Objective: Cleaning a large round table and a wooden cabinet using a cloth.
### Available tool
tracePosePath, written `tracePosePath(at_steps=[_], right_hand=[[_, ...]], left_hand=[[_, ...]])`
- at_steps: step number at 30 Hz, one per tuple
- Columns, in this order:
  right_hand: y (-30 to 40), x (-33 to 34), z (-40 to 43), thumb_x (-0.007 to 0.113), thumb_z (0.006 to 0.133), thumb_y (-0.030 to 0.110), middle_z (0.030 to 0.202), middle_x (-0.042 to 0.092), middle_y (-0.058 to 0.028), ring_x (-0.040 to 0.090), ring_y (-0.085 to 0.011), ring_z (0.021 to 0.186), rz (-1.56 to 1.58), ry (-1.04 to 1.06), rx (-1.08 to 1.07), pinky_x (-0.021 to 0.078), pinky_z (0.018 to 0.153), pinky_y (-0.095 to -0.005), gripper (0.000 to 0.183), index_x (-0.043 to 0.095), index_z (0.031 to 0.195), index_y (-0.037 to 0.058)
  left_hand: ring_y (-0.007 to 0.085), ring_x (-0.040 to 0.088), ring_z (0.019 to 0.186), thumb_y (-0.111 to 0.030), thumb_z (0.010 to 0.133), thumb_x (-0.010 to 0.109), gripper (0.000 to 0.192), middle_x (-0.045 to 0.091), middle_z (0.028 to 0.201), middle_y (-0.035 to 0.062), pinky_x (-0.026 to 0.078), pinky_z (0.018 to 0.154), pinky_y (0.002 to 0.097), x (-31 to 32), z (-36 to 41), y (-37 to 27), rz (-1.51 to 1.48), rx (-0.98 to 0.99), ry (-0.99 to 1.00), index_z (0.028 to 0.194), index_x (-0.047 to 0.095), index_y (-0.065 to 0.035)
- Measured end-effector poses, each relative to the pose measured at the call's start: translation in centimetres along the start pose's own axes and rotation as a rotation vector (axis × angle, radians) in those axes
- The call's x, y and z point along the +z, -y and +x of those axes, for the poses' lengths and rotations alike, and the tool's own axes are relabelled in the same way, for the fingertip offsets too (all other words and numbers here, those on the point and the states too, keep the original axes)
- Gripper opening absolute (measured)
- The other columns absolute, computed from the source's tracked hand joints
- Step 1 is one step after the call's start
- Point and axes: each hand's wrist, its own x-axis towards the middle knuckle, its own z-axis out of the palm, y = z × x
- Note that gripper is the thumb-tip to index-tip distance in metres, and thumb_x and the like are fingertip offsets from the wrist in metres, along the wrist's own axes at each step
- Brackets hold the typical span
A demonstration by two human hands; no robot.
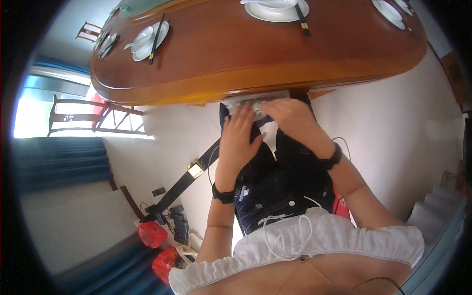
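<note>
A pale, crumpled, sheet-like thing (258,100) lies over my knees, just below the near edge of the wooden table (236,48). Its material is too blurred to settle. My left hand (239,134) reaches its left part with long, nearly straight fingers, the thumb held out to the side. From the right, my right hand (295,116) bends its fingers down onto the same thing. Both sets of fingertips are close together, and whether either one pinches the material is hidden. Dark jeans (302,166) cover my legs beneath the hands.
White plates (276,16) with spoons and black chopsticks (302,22) stand on the table, another setting (149,42) at left. A wooden chair (77,116) is left. On the floor are a black strap-like band (180,184), red bags (152,234) and several black devices (180,225).
</note>
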Motion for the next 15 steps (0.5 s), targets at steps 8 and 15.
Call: tracePosePath(at_steps=[8,15], right_hand=[[-5.3,-11.1,-8.7,0.057,0.077,0.005,0.091,0.065,-0.0091,0.062,-0.0244,0.083,-0.233,0.034,0.391,0.0493,0.072,-0.0346,0.024,0.063,0.099,0.0084],[-2.8,-16.6,-10.2,0.057,0.078,-0.001,0.085,0.065,-0.0109,0.062,-0.0208,0.068,-0.045,-0.066,0.745,0.0495,0.061,-0.0282,0.026,0.064,0.101,0.0067]], left_hand=[[0.0258,0.037,0.125,-0.019,0.075,0.063,0.058,0.040,0.135,0.0112,0.028,0.102,0.0507,7.1,4.7,-10.9,-0.031,0.443,0.027,0.128,0.042,-0.0081],[0.0282,0.049,0.110,-0.014,0.072,0.064,0.043,0.049,0.123,0.0117,0.034,0.097,0.0483,4.3,5.6,-14.4,-0.316,0.404,-0.088,0.111,0.049,-0.0070]])
